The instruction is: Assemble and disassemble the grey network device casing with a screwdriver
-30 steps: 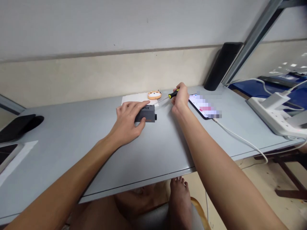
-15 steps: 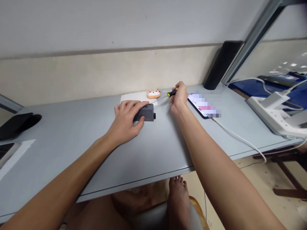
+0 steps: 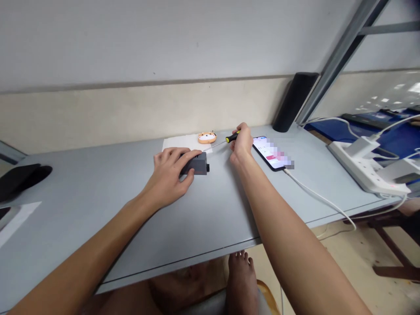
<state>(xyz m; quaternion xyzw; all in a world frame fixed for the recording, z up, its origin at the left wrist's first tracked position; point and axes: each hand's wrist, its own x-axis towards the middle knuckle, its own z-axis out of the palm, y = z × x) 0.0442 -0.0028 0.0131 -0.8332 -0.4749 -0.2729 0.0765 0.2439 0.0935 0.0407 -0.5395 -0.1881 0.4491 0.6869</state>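
Only the camera's view shifted — left hand (image 3: 171,177) gripping a gray box (image 3: 200,164) on the desk (image 3: 203,218), right hand (image 3: 242,146) clenched around a screwdriver (image 3: 231,137), tip at the box's top.

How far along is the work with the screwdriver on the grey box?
Done, it seems: the grey box is set on the desk and steadied by the left hand. In hand: the right hand points the screwdriver at the box's top edge. Left: the screwdriver work looks unfinished, but how much remains, I cannot tell.
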